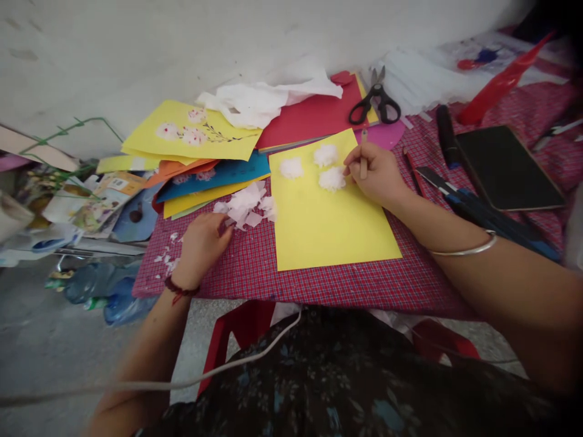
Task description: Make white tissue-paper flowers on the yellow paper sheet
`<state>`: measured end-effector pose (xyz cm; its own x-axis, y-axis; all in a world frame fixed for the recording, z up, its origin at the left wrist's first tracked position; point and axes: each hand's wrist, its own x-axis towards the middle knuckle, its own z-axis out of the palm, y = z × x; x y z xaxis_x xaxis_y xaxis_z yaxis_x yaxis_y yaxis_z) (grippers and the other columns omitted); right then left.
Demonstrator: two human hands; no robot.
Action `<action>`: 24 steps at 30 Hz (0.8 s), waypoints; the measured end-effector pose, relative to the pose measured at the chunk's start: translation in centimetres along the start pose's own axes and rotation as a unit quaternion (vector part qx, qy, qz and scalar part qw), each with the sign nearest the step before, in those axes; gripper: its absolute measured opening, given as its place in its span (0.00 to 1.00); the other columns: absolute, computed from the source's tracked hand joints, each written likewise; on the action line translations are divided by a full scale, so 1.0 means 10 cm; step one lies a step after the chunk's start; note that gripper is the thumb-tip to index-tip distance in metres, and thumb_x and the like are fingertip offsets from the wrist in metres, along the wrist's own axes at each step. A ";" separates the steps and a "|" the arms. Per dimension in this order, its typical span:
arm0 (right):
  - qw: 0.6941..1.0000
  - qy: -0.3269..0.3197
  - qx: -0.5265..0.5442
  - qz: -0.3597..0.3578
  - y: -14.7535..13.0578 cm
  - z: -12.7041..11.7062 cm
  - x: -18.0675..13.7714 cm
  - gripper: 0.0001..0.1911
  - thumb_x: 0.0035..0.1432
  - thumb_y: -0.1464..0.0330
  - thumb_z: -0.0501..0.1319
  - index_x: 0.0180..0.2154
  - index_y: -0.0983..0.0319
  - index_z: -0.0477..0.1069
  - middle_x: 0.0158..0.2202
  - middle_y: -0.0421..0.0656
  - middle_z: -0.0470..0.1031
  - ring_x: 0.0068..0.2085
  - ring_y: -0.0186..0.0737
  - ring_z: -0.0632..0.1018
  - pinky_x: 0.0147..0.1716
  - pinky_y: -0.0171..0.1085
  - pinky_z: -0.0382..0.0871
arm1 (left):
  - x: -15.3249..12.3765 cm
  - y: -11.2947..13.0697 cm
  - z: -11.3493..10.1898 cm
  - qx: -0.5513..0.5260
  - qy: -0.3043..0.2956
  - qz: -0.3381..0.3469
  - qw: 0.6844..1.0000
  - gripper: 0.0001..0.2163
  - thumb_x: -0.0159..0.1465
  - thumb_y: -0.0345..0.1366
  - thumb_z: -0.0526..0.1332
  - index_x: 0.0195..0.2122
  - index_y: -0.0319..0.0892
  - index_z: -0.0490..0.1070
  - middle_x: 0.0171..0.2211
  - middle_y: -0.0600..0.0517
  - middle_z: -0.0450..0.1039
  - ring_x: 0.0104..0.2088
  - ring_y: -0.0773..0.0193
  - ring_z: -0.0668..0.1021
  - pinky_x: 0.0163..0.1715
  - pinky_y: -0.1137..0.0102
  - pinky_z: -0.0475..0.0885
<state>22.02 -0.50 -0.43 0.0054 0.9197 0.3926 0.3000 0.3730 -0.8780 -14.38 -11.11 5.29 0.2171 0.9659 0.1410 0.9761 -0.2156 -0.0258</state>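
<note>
A yellow sheet of paper lies in front of me with three fluffy white tissue clusters on its upper part. My right hand rests at the sheet's right side, its fingers closed round a short thin wooden stick, beside the lowest cluster. To the left of the sheet is a loose pile of white tissue paper pieces. My left hand is at the pile's near edge, thumb and fingers pinched together on what looks like a tissue piece; the fingertips are partly hidden.
Black-handled scissors lie on red paper behind the sheet. A decorated yellow card tops coloured papers at the left. At the right are a utility knife, a dark tablet-like slab and a red tapered bag.
</note>
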 end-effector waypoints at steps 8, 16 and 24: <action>0.999 0.003 -0.018 0.031 -0.03 -0.02 0.01 0.03 0.54 0.71 0.60 0.29 0.57 0.68 0.24 0.39 0.72 0.27 0.39 0.75 0.30 0.39 0.67 | 0.14 -0.19 0.15 -0.188 0.084 -0.129 0.970 0.05 0.58 0.35 0.60 0.31 0.43 0.75 0.31 0.50 0.78 0.33 0.59 0.78 0.37 0.65 0.71; 1.000 -0.002 -0.009 0.019 -0.03 -0.01 -0.01 0.03 0.55 0.70 0.60 0.29 0.57 0.68 0.24 0.39 0.72 0.26 0.38 0.75 0.28 0.38 0.66 | 0.12 -0.09 -0.23 -0.535 0.130 -0.233 0.801 0.06 0.49 0.33 0.70 0.27 0.43 0.73 0.30 0.53 0.77 0.31 0.67 0.76 0.38 0.68 0.72; 1.000 0.002 0.010 0.001 -0.05 -0.01 -0.02 0.02 0.55 0.69 0.60 0.30 0.57 0.67 0.24 0.39 0.71 0.28 0.38 0.75 0.28 0.37 0.66 | 0.16 0.34 -0.30 -0.600 0.054 -0.193 0.774 0.12 0.49 0.31 0.69 0.35 0.44 0.74 0.26 0.57 0.70 0.24 0.72 0.72 0.26 0.73 0.69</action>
<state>21.95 -0.87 -0.02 0.0108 0.9201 0.3915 0.2803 0.3731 -0.8845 -10.71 -10.70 8.41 -0.1540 0.9880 -0.0076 0.2452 0.0457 0.9684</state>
